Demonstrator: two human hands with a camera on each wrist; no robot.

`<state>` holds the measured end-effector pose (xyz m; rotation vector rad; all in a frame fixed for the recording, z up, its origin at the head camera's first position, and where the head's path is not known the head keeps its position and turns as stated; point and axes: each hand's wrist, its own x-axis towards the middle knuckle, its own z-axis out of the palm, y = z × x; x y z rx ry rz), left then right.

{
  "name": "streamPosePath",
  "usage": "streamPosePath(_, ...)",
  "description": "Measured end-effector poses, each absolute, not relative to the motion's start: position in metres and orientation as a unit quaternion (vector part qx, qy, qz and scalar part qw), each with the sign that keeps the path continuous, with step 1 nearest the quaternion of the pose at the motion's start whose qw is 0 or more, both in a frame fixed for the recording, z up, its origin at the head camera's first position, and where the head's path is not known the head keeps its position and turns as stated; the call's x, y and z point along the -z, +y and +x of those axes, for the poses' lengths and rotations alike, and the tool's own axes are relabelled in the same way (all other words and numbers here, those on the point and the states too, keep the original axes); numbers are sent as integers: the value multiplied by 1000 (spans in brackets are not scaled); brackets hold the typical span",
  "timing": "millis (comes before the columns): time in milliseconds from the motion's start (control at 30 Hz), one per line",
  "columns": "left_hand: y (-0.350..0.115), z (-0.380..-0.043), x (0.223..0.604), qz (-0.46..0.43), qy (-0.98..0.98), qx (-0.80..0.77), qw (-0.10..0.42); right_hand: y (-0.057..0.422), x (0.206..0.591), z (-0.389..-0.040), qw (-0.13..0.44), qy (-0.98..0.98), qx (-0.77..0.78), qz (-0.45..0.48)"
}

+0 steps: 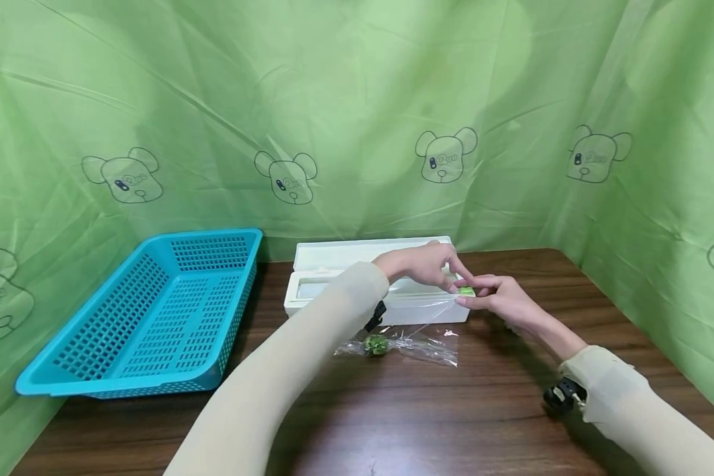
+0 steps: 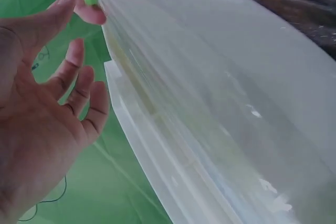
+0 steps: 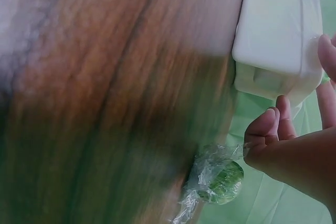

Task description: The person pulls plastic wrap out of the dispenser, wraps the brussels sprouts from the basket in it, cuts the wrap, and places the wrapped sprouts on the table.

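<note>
A long white cling film dispenser stands on the table with its lid raised. Clear film stretches over its front edge. My right hand pinches a small green slider at the box's right end between thumb and fingers. Reaching over the box, my left hand has its fingers loosely extended beside the slider; whether it touches is unclear. In front of the box, a round green item lies in twisted clear film. The right wrist view shows a film-wrapped green item below my right hand.
A blue plastic basket stands to the left of the dispenser. Green curtains with printed bear heads surround the dark wooden table at the back and sides.
</note>
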<state>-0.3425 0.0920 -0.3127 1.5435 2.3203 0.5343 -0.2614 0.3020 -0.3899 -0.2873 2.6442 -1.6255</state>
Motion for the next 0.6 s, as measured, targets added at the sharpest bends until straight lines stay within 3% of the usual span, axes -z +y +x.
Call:
streamPosePath(267, 106, -352, 317, 508, 819, -200, 178, 302, 388, -262, 27, 846, 526, -77)
streamPosePath(600, 112, -355, 322, 513, 824, -192, 146, 303, 387, -264, 41, 850, 523, -53)
